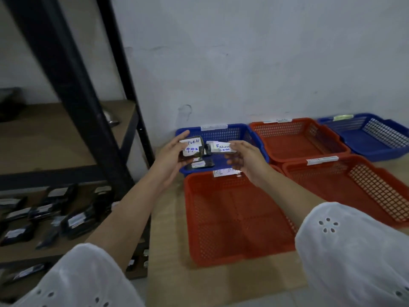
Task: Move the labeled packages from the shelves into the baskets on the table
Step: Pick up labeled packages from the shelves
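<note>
Progress: early, by my judgement. Left hand (169, 159) grips a dark package (192, 149) from its left side, fingers curled behind it and thumb at the top edge. Right hand (246, 161) pinches a second package (221, 147) at its right end, thumb above and fingers curled beneath. The two packages nearly meet between the hands; whether they touch I cannot tell. Both are held over the blue basket (234, 129), which lies just beyond and below the hands. A third package (200, 164) lies on that basket's floor, just under the left hand's load, so at least one looks delivered. The red basket (232, 220) below the wrists shows nothing inside; to the right of the right hand, the far red basket (296, 140), the side red basket (354, 185) and the far blue basket (376, 138) likewise show nothing. Remaining: many shelf packages (75, 220) sit well to the left of and below the left forearm; the bulk of the job appears undone. Held items: small, flat, in dark glossy wrapping, probably slippery; each carries a white paper label with blue handwriting. The left one reads "TURN" with a date line beneath, its start hidden by the hand; the right one reads "Return", lower line too small to read. A white tag (223, 173) on the red basket's rim is partly covered by the right hand.
</note>
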{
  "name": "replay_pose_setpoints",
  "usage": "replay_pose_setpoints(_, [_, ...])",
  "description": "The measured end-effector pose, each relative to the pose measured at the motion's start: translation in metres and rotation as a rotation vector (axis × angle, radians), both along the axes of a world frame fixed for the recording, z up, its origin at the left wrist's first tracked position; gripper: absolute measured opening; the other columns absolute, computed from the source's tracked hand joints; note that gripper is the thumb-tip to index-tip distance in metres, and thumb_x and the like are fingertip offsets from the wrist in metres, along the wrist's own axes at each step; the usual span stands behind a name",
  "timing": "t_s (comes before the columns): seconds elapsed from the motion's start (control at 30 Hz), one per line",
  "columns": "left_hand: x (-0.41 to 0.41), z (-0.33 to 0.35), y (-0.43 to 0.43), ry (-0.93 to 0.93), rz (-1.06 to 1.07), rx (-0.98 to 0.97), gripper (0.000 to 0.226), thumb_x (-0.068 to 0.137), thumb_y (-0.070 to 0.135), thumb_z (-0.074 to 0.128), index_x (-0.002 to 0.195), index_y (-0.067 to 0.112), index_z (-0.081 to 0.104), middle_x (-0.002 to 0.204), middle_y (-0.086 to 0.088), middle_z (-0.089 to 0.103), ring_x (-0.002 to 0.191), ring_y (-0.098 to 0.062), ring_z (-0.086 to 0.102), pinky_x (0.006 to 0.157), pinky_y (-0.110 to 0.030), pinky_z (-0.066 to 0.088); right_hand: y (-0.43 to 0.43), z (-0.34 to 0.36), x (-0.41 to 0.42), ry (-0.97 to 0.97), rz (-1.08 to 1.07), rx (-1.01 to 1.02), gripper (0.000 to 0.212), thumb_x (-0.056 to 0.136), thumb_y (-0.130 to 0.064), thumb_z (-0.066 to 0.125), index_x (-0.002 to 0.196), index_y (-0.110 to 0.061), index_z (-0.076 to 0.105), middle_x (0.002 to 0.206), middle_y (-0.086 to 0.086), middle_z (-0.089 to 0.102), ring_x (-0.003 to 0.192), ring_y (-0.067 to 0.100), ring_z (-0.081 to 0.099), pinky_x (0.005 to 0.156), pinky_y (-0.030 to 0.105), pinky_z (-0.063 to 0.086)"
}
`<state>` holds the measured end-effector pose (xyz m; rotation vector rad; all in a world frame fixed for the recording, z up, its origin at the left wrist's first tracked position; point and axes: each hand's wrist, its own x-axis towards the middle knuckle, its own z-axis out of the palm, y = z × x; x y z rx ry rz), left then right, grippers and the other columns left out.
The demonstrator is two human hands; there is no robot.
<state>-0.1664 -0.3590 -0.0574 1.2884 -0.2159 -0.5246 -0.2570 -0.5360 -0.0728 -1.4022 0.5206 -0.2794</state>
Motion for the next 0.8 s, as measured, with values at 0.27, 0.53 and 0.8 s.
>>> replay_pose_setpoints(0.27, [0.057,-0.037,-0.056,0.151,0.089,0.027,0.033,0.094,0.011,0.054,0.126,0.005,0.048,0.103,-0.010,0.064,0.086,-0.016,0.063,0.068,-0.023,0.057,-0.081,-0.034,0.066,0.179,-0.002,0.029,0.013,0.096,-0.017,0.054,0.108,-0.013,0.057,0.082,0.007,0.063,0.064,0.017,0.058,0.062,0.029,0.047])
replay_pose_setpoints(0.53, [0.107,-0.075,-0.086,0.194,0.212,0.165,0.021,0.087,0.020,0.065,0.106,0.019,0.058,0.083,0.004,0.071,0.066,-0.005,0.068,0.053,-0.020,0.051,-0.117,-0.090,0.154,0.454,0.031,-0.006,0.008,0.095,-0.012,0.055,0.093,-0.004,0.057,0.074,0.006,0.059,0.060,0.013,0.050,0.052,0.023,0.036])
replay_pose_setpoints(0.8, [0.137,-0.106,-0.103,0.223,0.223,0.174,0.016,0.086,0.017,0.066,0.101,0.020,0.061,0.090,0.000,0.072,0.081,-0.013,0.068,0.075,-0.029,0.055,-0.124,-0.154,0.221,0.548,-0.104,-0.142,0.019,0.094,-0.011,0.056,0.077,-0.003,0.056,0.104,0.022,0.064,0.094,0.029,0.058,0.088,0.042,0.049])
